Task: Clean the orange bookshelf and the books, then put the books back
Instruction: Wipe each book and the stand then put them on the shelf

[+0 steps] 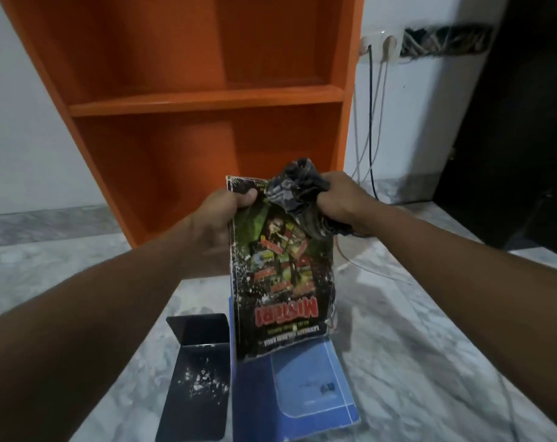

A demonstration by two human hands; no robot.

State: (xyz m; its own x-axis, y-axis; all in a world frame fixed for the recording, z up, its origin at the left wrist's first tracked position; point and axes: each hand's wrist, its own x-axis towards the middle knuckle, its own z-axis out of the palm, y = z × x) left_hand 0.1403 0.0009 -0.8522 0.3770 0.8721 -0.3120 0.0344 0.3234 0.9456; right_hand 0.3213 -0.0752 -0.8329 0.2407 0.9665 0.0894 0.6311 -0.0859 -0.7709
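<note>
Right, starting low, below the left hand point(226, 215): a black metal bookend point(196, 365) sits on the marble floor point(430, 330), with white flecks scattered on its base. Just beside it a blue book point(302, 387) lies flat, directly under the paperback point(283, 282).

Now the left hand itself has its fingers curled round the paperback's upper spine edge and its thumb across the cover. It holds the book upright, title upside down to us. Whether the book's lower edge touches the blue book, I can't tell. The cover is speckled white, and it's hard to say if that's dust or worn print.

I'd judge this thin softcover to be light and floppy, with tatty edges that would crease easily. The spine side looks like the firm place to hold it, with wiping strokes running away from that grip.

Across to the right hand point(337, 199), which is clenched tight round a bunched dark cloth point(299, 193), pressing it onto the cover's top right corner. The cloth looks soft and limp, no trouble to handle.

Beyond both hands stands the orange bookshelf point(204, 100). Its top is cut off, and no book is back in it as far as this view shows. Right of the right hand, cables point(370, 122) hang down the wall, and the far corner is too dark to read. The back cover and the fingers behind it are hidden.
</note>
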